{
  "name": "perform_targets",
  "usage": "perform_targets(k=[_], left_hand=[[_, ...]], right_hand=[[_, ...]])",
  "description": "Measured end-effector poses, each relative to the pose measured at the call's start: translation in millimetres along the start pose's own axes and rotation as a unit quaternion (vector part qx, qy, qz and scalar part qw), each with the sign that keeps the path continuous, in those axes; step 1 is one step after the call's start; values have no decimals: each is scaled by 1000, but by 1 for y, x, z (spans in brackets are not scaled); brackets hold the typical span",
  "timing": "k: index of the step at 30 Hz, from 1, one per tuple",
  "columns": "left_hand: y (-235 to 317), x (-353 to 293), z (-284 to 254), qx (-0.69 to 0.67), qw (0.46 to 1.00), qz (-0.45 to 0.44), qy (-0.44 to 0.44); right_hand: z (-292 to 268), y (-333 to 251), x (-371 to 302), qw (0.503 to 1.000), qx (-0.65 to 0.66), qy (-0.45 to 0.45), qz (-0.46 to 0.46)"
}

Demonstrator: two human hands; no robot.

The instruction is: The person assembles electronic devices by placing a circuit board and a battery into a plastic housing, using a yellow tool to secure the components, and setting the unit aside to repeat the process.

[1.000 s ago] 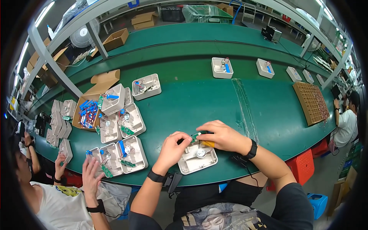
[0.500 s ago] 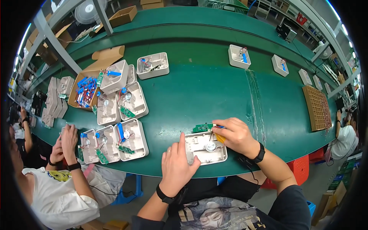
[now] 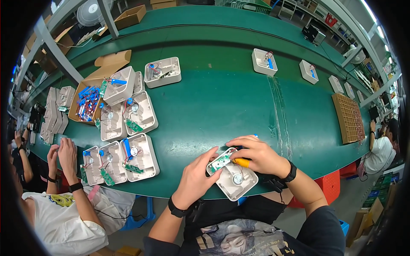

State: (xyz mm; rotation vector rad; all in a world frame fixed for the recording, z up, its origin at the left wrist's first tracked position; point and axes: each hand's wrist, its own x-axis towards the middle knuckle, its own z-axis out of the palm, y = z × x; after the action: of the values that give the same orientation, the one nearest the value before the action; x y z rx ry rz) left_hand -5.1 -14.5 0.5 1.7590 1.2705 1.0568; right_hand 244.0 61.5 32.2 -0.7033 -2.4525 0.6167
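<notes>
A long green worktop (image 3: 222, 106) ran across the whole view, curved by the lens, w/ a raised green ledge along its far side and a pale seam strip (image 3: 279, 111) crossing it from far edge to near edge. Grey metal posts (image 3: 51, 55) rose at far left, a fan (image 3: 89, 12) and cardboard boxes (image 3: 132, 15) sat behind them; shelving and more benches filled the far right of the room. Near the front edge, just in front of the person, lay a white plastic housing (image 3: 235, 181), open side up, w/ a round silver part inside. Left hand (image 3: 197, 177) rested on the housing's left end, fingers bent and pressed down on a small green circuit board (image 3: 221, 161). Right hand (image 3: 256, 154) covered the housing's far side, fingers clamped round a yellow-handled tool (image 3: 241, 162); tip hidden. To the left, a cluster of similar white housings (image 3: 130, 132) w/ blue cells and green boards lay open, beside a cardboard box of blue parts (image 3: 87, 100). More white housings (image 3: 265, 62) stood spaced along the far part of the worktop; a brown grid tray (image 3: 348, 117) sat at the right end. A co-worker's hands (image 3: 64, 153) rested at the worktop's left front edge, another person (image 3: 382, 147) sat at far right. Red crates (image 3: 337, 187) stood on the floor under the worktop.
</notes>
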Motion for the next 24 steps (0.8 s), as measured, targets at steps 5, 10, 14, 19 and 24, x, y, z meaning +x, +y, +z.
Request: perform_targets(k=[5, 10, 14, 19, 24], left_hand=[[-2, 5, -1, 14, 1000, 22, -11], [-2, 7, 1, 72, 996, 58, -15], [2, 3, 7, 164, 981, 101, 8], [5, 6, 15, 224, 966, 124, 24], [9, 4, 17, 256, 960, 110, 21]], right_hand=[[0, 5, -5, 1000, -14, -23, 4], [-1, -2, -6, 996, -52, -63, 29], [0, -4, -8, 994, -88, -62, 34], [-4, -2, -5, 989, -121, -79, 40], [-7, -2, 3, 986, -123, -103, 49]])
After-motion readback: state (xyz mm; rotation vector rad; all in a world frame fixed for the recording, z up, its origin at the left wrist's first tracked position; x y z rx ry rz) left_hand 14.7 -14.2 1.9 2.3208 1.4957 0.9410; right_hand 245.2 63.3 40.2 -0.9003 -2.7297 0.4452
